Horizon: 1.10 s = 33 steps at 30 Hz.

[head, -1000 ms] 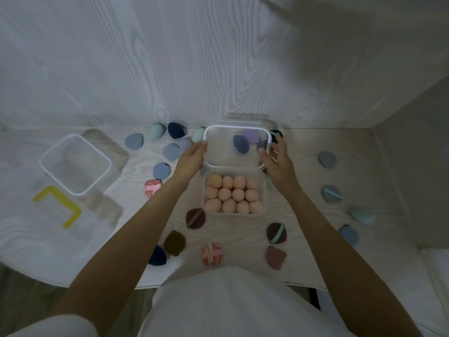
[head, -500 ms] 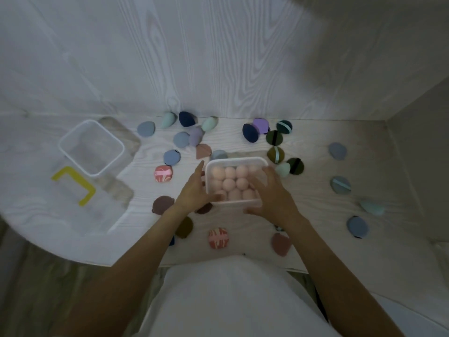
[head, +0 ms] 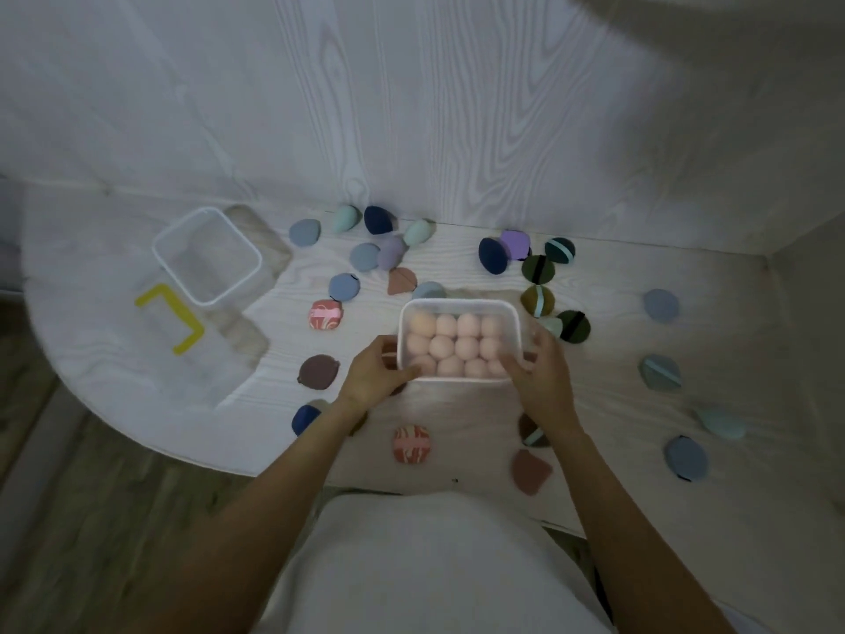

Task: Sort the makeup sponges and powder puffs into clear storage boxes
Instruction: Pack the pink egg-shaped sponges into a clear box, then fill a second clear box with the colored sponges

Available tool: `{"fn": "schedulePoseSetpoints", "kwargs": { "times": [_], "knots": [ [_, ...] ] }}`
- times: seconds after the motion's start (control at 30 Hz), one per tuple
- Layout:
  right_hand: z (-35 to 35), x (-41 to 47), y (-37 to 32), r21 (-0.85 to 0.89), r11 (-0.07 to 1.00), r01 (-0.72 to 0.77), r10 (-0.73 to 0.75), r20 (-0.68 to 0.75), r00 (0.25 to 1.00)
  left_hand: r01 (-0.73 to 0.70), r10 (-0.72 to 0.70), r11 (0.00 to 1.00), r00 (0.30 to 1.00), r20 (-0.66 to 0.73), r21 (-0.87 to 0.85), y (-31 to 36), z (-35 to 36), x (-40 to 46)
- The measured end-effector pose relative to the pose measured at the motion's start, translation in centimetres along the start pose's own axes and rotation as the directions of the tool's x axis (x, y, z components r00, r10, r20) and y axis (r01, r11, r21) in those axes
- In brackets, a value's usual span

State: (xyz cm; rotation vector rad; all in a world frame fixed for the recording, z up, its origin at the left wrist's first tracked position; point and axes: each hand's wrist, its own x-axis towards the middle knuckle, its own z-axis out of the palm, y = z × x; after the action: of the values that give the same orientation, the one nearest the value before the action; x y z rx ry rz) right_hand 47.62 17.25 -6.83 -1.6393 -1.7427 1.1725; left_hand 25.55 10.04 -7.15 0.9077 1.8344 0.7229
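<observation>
Pale wood desk point(head: 137, 404), lidded clear box point(head: 459, 304) of peach sponges point(head: 452, 345) gripped by both hands, left hand point(head: 377, 375), right hand point(head: 542, 382), empty clear box point(head: 206, 256) left.

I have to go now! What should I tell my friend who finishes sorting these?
Left hand and right hand both hold the lidded box of peach sponges at mid-table.
Done: that box is filled, lid on.
Left: the empty box sits far left; puffs and sponges lie loose around, like the navy sponge and pink puff. Sort those next.
</observation>
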Motion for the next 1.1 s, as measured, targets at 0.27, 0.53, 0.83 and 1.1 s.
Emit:
{"fn": "schedulePoseSetpoints", "kwargs": {
  "times": [0.27, 0.53, 0.83, 1.1],
  "knots": [
    [-1.1, -0.8, -1.3, 0.407, 0.868, -0.286, 0.201, 0.239, 0.95, -0.073, 0.022, 0.97, 0.976, -0.216, -0.231, 1.3, -1.1, -4.4],
    [4.1, -1.7, -8.2, 0.455, 0.792, -0.407, 0.099, 0.563, 0.821, -0.189, 0.005, 0.88, 0.921, -0.39, -0.435, -0.4, -8.4, -6.9],
    [17.0, 1.8, -20.5, 0.485, 0.806, -0.341, 0.044, 0.525, 0.85, -0.196, -0.034, 0.853, 0.904, -0.427, -0.484, -4.0, -23.2, -2.6],
    [23.8, 6.2, -24.2, 0.592, 0.766, -0.253, 0.151, 0.216, 0.965, -0.227, 0.222, 0.973, 0.864, -0.452, 0.045, -7.2, -31.1, 5.8]
  ]
}}
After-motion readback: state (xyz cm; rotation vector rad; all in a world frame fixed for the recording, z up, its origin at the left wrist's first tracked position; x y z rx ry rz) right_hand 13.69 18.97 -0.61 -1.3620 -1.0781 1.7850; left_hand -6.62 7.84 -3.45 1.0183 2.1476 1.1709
